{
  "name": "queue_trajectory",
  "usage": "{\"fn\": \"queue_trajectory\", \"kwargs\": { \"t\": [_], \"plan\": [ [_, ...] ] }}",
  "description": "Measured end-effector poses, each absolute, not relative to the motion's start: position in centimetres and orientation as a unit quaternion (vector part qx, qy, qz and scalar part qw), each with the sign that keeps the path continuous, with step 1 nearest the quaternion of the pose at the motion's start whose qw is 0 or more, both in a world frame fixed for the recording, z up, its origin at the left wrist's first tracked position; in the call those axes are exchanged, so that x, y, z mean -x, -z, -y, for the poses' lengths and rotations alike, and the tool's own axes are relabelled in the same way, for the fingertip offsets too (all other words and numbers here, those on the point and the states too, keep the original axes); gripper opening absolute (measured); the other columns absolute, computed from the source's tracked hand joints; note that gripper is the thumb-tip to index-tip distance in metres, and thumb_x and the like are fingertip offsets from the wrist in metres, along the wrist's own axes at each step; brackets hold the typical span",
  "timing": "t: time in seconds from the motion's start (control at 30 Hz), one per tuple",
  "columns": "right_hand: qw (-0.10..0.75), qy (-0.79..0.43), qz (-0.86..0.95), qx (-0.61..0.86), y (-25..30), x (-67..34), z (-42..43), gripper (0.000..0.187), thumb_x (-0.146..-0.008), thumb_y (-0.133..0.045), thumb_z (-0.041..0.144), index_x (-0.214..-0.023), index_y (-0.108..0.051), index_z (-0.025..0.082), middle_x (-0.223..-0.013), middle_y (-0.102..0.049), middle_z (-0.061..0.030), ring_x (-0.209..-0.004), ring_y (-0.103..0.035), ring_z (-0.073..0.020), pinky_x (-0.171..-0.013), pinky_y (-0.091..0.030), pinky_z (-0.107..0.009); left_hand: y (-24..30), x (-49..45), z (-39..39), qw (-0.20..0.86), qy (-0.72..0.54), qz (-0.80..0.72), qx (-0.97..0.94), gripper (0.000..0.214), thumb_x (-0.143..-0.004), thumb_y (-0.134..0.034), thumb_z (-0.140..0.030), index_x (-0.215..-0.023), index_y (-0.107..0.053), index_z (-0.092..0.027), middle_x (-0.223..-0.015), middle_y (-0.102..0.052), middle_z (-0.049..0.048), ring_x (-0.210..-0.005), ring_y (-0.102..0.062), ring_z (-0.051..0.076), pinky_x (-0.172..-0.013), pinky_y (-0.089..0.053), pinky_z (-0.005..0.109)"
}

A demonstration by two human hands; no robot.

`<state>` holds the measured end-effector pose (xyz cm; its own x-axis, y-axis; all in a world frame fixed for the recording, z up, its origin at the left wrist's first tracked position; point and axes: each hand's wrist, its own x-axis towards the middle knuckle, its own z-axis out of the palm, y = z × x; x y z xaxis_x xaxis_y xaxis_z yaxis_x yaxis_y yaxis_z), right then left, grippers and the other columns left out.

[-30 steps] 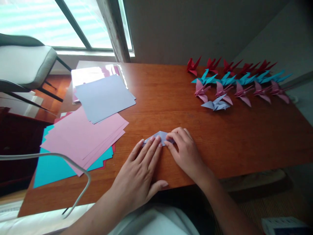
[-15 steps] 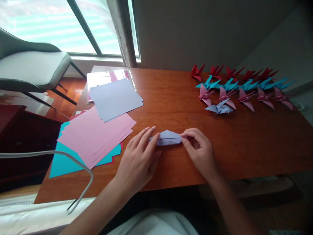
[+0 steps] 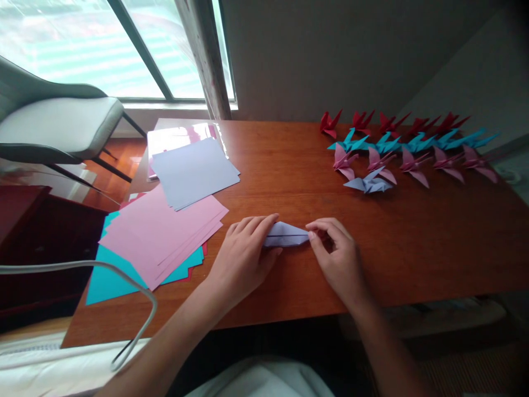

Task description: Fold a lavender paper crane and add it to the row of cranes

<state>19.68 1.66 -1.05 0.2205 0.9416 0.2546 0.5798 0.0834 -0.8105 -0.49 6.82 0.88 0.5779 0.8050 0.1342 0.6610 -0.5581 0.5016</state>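
Note:
A pale lavender folded paper (image 3: 286,235), long and narrow with a dark slit along its middle, lies low over the wooden table (image 3: 273,171). My left hand (image 3: 247,248) covers its left end, fingers together on the far edge and thumb at the near edge. At the pointed right end, my right hand (image 3: 335,253) pinches the tip between thumb and forefinger. The paper's left part is hidden under my left hand. Beyond my right hand stands a finished lavender paper crane (image 3: 370,183).
Rows of red (image 3: 329,124), blue (image 3: 351,142) and pink paper cranes (image 3: 344,160) stand at the back right. Stacked lavender (image 3: 194,172), pink (image 3: 161,231) and blue sheets (image 3: 111,281) lie at left. A white cable (image 3: 124,274) curves over the front left; a chair (image 3: 58,124) stands beyond.
My left hand has slid right along the folded paper, its fingers drawing together and covering more of the left end. My right hand keeps its pinch on the tip. The view has tilted slightly.

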Motion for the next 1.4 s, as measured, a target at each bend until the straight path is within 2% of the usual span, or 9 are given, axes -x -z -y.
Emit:
{"fn": "queue_trajectory", "kwargs": {
  "t": [0.33, 0.5, 0.9, 1.4],
  "plan": [
    [0.373, -0.171, 0.646, 0.644, 1.1, -19.0, -1.7, 0.015, -0.096, -0.056, 0.024, -0.108, -0.065, 0.024, -0.109, -0.067, -0.0087, -0.105, -0.061, -0.0259, -0.092, -0.053, -0.044, -0.4, 0.2, -6.6, 0.206, -0.196, -0.419, -0.862, 0.039, -0.093, -0.060, -0.022, -0.132, -0.055, -0.019, -0.128, -0.066, 0.0115, -0.117, -0.059, 0.028, -0.098, -0.044, 0.044],
    [0.348, -0.143, 0.673, 0.637, 1.1, -18.4, -1.8, 0.022, -0.093, -0.062, 0.028, -0.114, -0.062, 0.021, -0.112, -0.066, -0.0099, -0.106, -0.059, -0.0275, -0.095, -0.051, -0.046, -0.3, 0.2, -6.7, 0.198, -0.199, -0.413, -0.866, 0.037, -0.095, -0.058, -0.023, -0.131, -0.055, -0.018, -0.128, -0.067, 0.0115, -0.117, -0.059, 0.028, -0.098, -0.044, 0.044],
    [0.320, -0.127, 0.677, 0.650, 1.2, -17.9, -1.9, 0.024, -0.090, -0.063, 0.021, -0.114, -0.063, 0.022, -0.112, -0.063, -0.0110, -0.104, -0.058, -0.0285, -0.090, -0.052, -0.046, -0.4, 0.1, -6.6, 0.209, -0.194, -0.415, -0.864, 0.031, -0.100, -0.047, -0.022, -0.131, -0.055, -0.020, -0.134, -0.063, 0.0106, -0.121, -0.055, 0.027, -0.101, -0.043, 0.046],
    [0.271, -0.080, 0.703, 0.652, 1.6, -18.1, -1.9, 0.024, -0.093, -0.061, 0.023, -0.117, -0.063, 0.023, -0.113, -0.064, -0.0109, -0.102, -0.059, -0.0298, -0.090, -0.049, -0.048, 0.0, -0.1, -6.4, 0.133, -0.161, -0.439, -0.874, 0.033, -0.100, -0.049, -0.023, -0.131, -0.059, -0.021, -0.144, -0.057, 0.0119, -0.129, -0.050, 0.031, -0.103, -0.040, 0.049]
  ]
}}
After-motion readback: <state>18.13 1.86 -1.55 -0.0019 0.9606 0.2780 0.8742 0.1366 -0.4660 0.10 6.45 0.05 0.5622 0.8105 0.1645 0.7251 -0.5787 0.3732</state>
